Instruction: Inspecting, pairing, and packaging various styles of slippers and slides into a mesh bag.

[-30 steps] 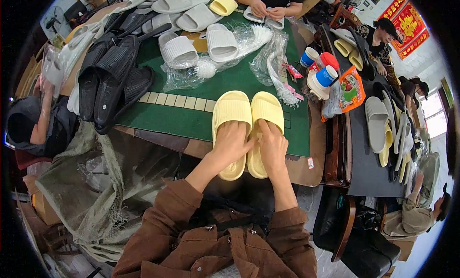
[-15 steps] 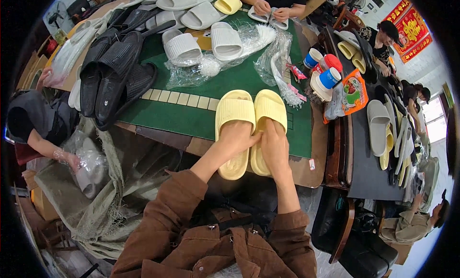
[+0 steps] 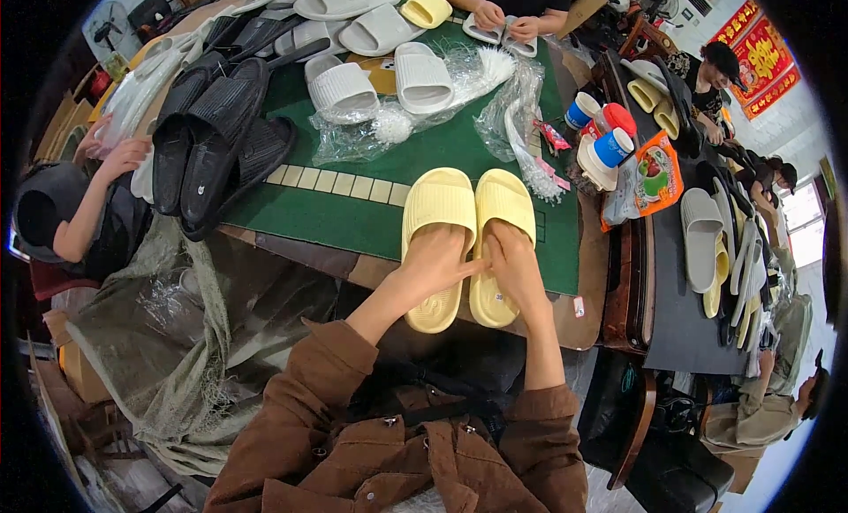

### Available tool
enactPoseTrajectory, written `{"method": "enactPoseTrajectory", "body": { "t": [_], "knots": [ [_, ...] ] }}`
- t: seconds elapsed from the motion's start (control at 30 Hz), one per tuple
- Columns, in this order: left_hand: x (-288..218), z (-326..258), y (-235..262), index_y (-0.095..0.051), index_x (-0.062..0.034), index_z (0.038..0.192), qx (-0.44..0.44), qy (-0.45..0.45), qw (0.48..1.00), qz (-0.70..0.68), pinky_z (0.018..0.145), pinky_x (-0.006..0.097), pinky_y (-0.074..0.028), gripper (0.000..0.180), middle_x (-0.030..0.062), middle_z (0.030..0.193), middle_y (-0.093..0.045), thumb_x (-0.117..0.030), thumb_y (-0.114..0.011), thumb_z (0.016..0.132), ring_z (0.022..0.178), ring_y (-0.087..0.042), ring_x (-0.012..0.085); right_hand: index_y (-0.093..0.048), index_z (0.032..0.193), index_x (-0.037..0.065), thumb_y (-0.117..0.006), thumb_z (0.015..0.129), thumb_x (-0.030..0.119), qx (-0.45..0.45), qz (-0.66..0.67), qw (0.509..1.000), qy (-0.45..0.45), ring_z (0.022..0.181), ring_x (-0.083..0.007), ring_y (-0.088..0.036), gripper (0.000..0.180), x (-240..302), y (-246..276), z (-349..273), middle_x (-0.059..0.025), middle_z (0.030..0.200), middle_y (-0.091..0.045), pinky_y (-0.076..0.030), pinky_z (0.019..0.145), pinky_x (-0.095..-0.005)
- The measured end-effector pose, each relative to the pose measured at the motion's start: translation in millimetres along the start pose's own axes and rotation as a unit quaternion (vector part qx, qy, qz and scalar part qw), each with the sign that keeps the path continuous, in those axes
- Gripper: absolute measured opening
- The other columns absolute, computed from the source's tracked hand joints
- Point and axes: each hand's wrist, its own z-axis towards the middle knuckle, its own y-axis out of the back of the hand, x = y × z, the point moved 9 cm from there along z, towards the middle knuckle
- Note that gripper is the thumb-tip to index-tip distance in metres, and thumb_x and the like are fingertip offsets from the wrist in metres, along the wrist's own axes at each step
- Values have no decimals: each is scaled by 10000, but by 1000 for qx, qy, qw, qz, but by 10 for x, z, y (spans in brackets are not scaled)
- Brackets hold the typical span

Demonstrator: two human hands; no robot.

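A pair of pale yellow slide slippers lies toes-away at the near edge of the green-topped table, heels jutting past it. My left hand is pushed under the ribbed strap of the left yellow slipper. Likewise, my right hand reaches under the strap of the right yellow slipper. The straps hide most of my fingers; each hand has hold of its slipper, and my left thumb stretches across toward my right hand. A small white sticker shows on the right slipper's footbed.
Black slippers are heaped at the left; grey slippers with clear plastic bags lie beyond mine. Paper cups and an orange packet stand at the right edge. Co-workers sit around, one at the left, one opposite.
At the left, the co-worker's lower hand has risen to the table edge, and the bagged grey slipper is gone from below. My right hand has shifted slightly, uncovering the sticker.
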Motion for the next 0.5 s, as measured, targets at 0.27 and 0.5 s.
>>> {"method": "enactPoseTrajectory", "body": {
  "t": [0.27,0.5],
  "knots": [
    [62,-56,9,-528,102,1055,-2,52,999,15,817,477,-455,560,275,997,-551,-401,-639,836,952,-544,421,-552,1113,-33,-542,796,-1,-59,-128,989,48,994,-364,-550,319,186,10,-182,-179,1105,-568,-458,864,-418],
    [-187,-170,180,-560,37,1040,-90,-6,992,87,832,448,-448,370,217,1027,-546,-297,-588,883,968,-535,378,-574,1097,-20,-551,760,7,-76,-207,975,14,1038,-317,-551,338,45,29,-227,-154,1112,-578,-462,880,-395]
  ]
}}
